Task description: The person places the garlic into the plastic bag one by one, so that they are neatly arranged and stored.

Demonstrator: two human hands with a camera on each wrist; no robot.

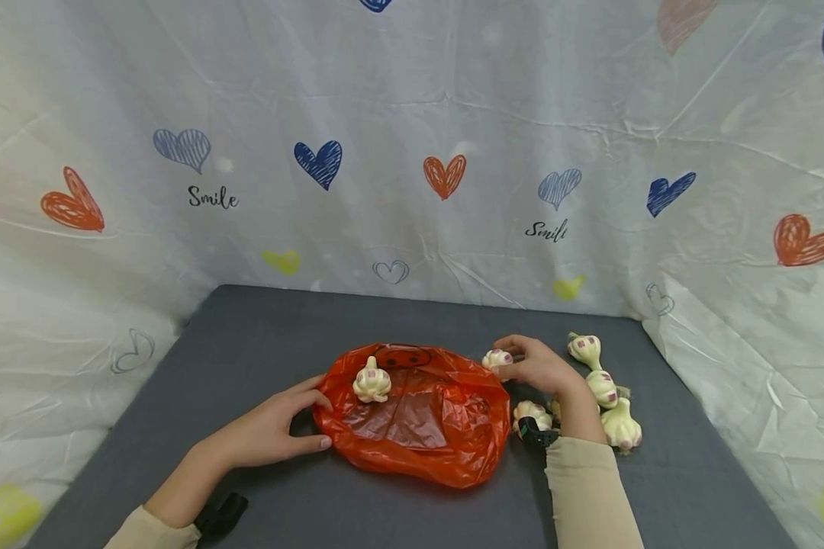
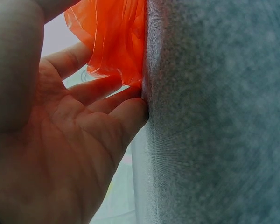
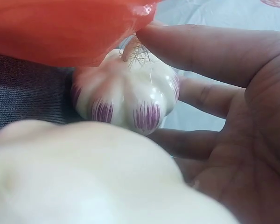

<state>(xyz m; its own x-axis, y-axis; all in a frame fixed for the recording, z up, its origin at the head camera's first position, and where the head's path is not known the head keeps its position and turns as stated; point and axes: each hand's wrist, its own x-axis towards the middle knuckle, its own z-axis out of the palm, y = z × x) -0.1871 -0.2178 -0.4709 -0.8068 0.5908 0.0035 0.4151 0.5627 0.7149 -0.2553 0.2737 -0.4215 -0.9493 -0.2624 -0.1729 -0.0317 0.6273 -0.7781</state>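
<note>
A red plastic bag [image 1: 412, 465] lies on the grey table with its mouth spread wide. One garlic bulb [image 1: 371, 381] sits inside it, toward the left. My left hand [image 1: 268, 427] rests against the bag's left side, thumb apart from the relaxed fingers; the left wrist view shows the fingertips touching the red plastic [image 2: 116, 42]. At the bag's right rim, my right hand [image 1: 539, 370] holds another garlic bulb [image 3: 126, 93] between thumb and fingers. This bulb has purple streaks and fine roots, and the bag partly covers it in the right wrist view.
Right of the bag are more garlic bulbs: one [image 1: 532, 415] by the right wrist and several, such as this upper bulb [image 1: 585, 349], beyond the forearm. A pale bulb [image 3: 84, 172] blurs the right wrist foreground. A heart-printed white sheet [image 1: 384, 99] stands behind the table [image 1: 281, 320].
</note>
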